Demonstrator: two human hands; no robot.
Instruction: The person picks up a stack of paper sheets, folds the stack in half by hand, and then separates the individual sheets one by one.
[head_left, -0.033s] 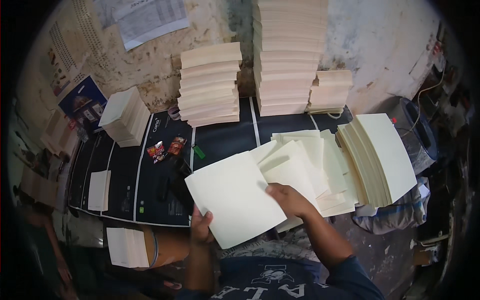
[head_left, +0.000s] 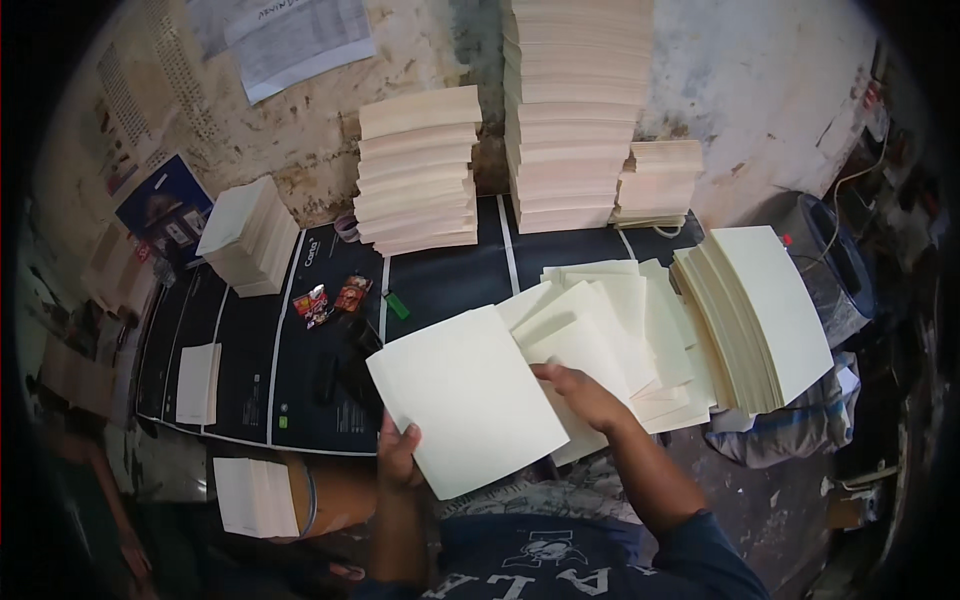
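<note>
My left hand (head_left: 399,455) grips a cream-white stack of paper sheets (head_left: 465,400) by its lower left edge, thumb on top. The stack is tilted in front of me, at the table's near edge. Just off its right edge is my right hand (head_left: 585,395), fingers stretched out and apart, with nothing visible in them. Below and around that hand, several loose cream sheets (head_left: 590,340) lie fanned out and overlapping. Right of them, a thick leaning pile of cream sheets (head_left: 765,310) stands with its layers spread.
Tall paper stacks (head_left: 575,120) and a shorter one (head_left: 418,170) stand against the wall. Another stack (head_left: 250,235) sits at the left. Small wrappers (head_left: 312,305) and a green lighter-like item (head_left: 398,305) lie on the black table (head_left: 250,370). A stool (head_left: 340,495) bears more paper (head_left: 255,495).
My right hand has let go of the stack's right edge and its fingers have straightened. The stack has shifted slightly left in my left hand.
</note>
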